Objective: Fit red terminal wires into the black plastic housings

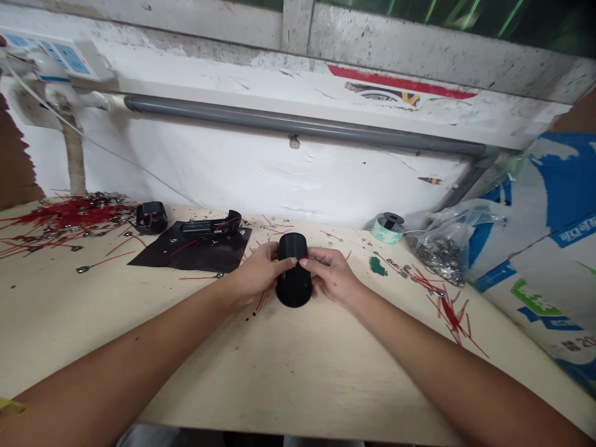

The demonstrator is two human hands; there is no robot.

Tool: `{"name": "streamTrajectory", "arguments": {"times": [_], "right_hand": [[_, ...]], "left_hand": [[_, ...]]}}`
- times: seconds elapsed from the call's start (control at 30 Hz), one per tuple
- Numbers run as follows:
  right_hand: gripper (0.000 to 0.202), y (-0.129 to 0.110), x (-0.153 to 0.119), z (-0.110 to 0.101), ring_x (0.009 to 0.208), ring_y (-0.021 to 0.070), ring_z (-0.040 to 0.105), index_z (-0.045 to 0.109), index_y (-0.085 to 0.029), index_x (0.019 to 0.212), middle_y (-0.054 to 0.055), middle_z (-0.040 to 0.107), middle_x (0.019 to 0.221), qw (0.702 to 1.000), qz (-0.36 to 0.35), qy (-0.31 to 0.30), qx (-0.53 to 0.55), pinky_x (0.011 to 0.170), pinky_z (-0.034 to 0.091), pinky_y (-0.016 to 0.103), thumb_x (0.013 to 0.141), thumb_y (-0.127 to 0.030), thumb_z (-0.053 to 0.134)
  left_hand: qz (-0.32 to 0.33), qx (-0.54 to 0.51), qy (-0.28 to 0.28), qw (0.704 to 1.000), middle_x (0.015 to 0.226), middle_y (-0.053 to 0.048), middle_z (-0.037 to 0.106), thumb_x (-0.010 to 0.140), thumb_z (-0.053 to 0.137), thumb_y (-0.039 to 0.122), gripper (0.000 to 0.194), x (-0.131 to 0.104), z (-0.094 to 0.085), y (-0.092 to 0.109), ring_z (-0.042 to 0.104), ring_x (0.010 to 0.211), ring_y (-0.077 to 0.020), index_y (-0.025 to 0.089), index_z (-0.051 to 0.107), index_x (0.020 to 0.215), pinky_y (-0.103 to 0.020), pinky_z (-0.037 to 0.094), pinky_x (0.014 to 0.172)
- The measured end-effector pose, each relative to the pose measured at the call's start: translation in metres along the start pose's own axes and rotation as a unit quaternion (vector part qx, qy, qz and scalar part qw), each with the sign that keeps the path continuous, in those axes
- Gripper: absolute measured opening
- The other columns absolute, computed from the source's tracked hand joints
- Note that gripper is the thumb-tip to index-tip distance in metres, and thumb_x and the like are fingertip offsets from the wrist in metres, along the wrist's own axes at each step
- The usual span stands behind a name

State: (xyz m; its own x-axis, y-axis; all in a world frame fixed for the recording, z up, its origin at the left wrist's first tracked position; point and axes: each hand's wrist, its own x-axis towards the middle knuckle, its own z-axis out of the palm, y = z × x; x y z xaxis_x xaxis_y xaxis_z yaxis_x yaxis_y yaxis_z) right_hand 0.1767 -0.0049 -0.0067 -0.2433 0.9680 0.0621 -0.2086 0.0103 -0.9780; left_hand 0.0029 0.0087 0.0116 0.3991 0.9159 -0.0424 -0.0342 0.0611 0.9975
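A black cylindrical housing [294,290] is between my two hands, over the middle of the table. My left hand [261,268] is closed round its left side, the thumb laid across the front. On the other side my right hand [333,273] grips it, the thumb tip close to the left thumb. A bit of red wire shows near the thumb tips; what they pinch there is too small to tell. Thin wires with small dark ends [254,313] hang below the left fingers. The fingers behind the housing are hidden.
At the left lies a heap of red wires with metal tabs [79,211]. A black round part [151,217] and a black sheet [200,254] are beside it. To the right are a tape roll [387,230], a plastic bag of metal pieces [440,248] and a printed box [540,248].
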Motion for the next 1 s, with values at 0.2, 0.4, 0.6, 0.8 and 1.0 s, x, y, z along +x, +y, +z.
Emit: {"name": "streamTrajectory", "arguments": {"times": [0.2, 0.4, 0.6, 0.8, 1.0], "right_hand": [[0.025, -0.005, -0.001, 0.000, 0.033, 0.0090, 0.050, 0.069, -0.015, 0.074, -0.002, 0.062, 0.052, 0.999, 0.035, 0.012, 0.033, 0.026, 0.038, 0.018, 0.064, -0.034, 0.082], [0.030, -0.002, 0.003, -0.010, 0.042, 0.0088, 0.058, 0.067, -0.015, 0.082, -0.001, 0.068, 0.060, 0.992, 0.084, -0.047, 0.087, 0.040, 0.049, 0.018, 0.062, -0.030, 0.085], [0.032, 0.000, 0.005, -0.012, 0.042, 0.0078, 0.057, 0.069, -0.015, 0.088, -0.001, 0.068, 0.060, 0.992, 0.084, -0.044, 0.085, 0.042, 0.049, 0.017, 0.062, -0.027, 0.084], [0.033, -0.002, 0.004, -0.011, 0.033, 0.0060, 0.050, 0.070, -0.014, 0.086, -0.004, 0.064, 0.051, 0.993, 0.093, -0.038, 0.068, 0.032, 0.037, 0.014, 0.059, -0.028, 0.083], [0.034, -0.005, 0.003, -0.007, 0.032, 0.0070, 0.049, 0.069, -0.014, 0.083, -0.003, 0.063, 0.049, 0.994, 0.098, -0.023, 0.045, 0.030, 0.035, 0.015, 0.056, -0.028, 0.082]], "left_hand": [[-0.013, 0.001, -0.027, 1.000, 0.079, -0.004, 0.066, 0.078, 0.075, 0.028, 0.027, -0.001, -0.002, 0.004, 0.054, 0.056, -0.0093, 0.012, 0.068, 0.098, -0.021, 0.036, 0.047], [-0.055, -0.100, -0.102, 0.988, 0.072, 0.000, 0.065, 0.077, 0.077, 0.019, 0.017, -0.004, -0.005, 0.009, 0.053, 0.051, -0.0052, 0.012, 0.067, 0.090, -0.019, 0.048, 0.056], [-0.075, -0.125, -0.086, 0.986, 0.069, 0.001, 0.064, 0.078, 0.072, 0.011, 0.017, -0.006, 0.002, 0.013, 0.058, 0.055, -0.0066, 0.010, 0.066, 0.094, -0.018, 0.050, 0.058], [-0.078, -0.065, -0.071, 0.992, 0.064, 0.003, 0.059, 0.076, 0.073, 0.016, 0.022, -0.005, 0.001, 0.011, 0.047, 0.044, -0.0033, 0.012, 0.063, 0.095, -0.015, 0.035, 0.040], [-0.081, -0.035, -0.060, 0.994, 0.058, 0.005, 0.053, 0.074, 0.076, 0.021, 0.026, -0.005, 0.001, 0.013, 0.041, 0.041, -0.0033, 0.012, 0.062, 0.095, -0.015, 0.028, 0.037]]}}
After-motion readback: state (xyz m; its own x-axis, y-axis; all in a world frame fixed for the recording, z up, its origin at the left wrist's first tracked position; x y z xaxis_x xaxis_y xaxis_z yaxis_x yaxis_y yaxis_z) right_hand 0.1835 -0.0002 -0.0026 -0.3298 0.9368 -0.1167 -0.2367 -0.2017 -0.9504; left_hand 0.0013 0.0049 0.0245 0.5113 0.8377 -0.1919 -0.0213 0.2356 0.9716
